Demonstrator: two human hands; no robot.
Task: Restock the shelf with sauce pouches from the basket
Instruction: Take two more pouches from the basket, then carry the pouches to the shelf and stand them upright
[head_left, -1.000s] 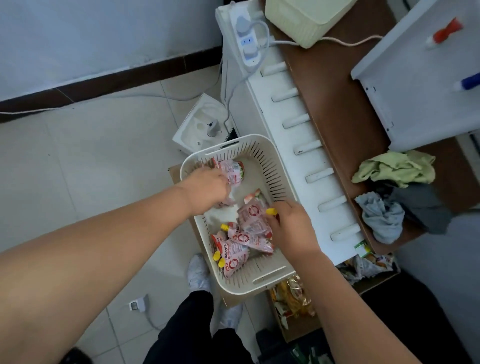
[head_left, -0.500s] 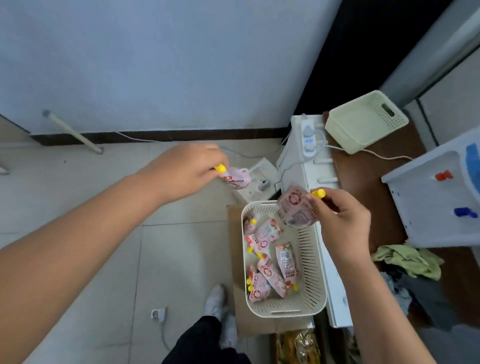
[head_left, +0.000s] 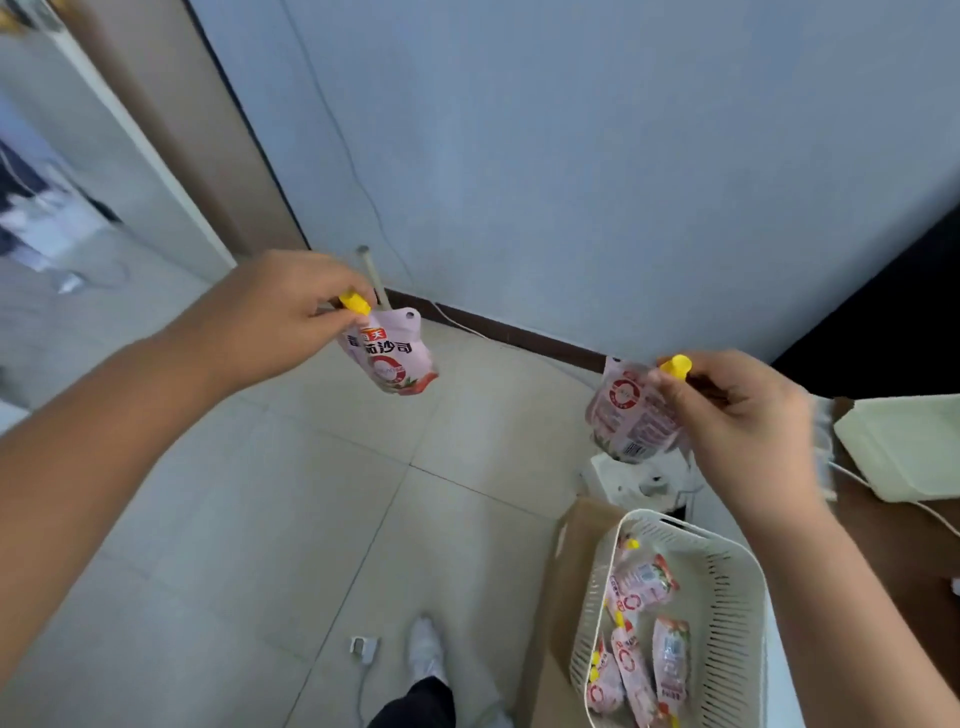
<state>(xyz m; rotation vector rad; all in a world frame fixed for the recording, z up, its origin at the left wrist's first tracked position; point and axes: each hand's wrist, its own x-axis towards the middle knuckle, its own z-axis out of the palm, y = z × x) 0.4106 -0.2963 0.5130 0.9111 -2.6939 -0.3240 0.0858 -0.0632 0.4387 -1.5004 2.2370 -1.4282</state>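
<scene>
My left hand (head_left: 280, 317) pinches the yellow cap of a pink sauce pouch (head_left: 390, 358), which hangs over the tiled floor at centre left. My right hand (head_left: 743, 421) grips another pink sauce pouch (head_left: 631, 415) by its yellow cap, held above and behind the basket. The white slotted basket (head_left: 727, 592) sits at the lower right on a cardboard box and holds several more pink pouches with yellow caps (head_left: 644, 629). No shelf is visible.
A pale wall with a dark baseboard (head_left: 519, 340) fills the back. A cream bin (head_left: 904, 447) rests on a brown surface at the right edge. A white appliance (head_left: 644, 480) stands behind the cardboard box (head_left: 576, 561). My foot (head_left: 426, 649) and a plug lie on the floor.
Both hands left the basket, each lifting a pouch by its cap. The view has swung up and left toward the wall, so the basket now sits at the lower right.
</scene>
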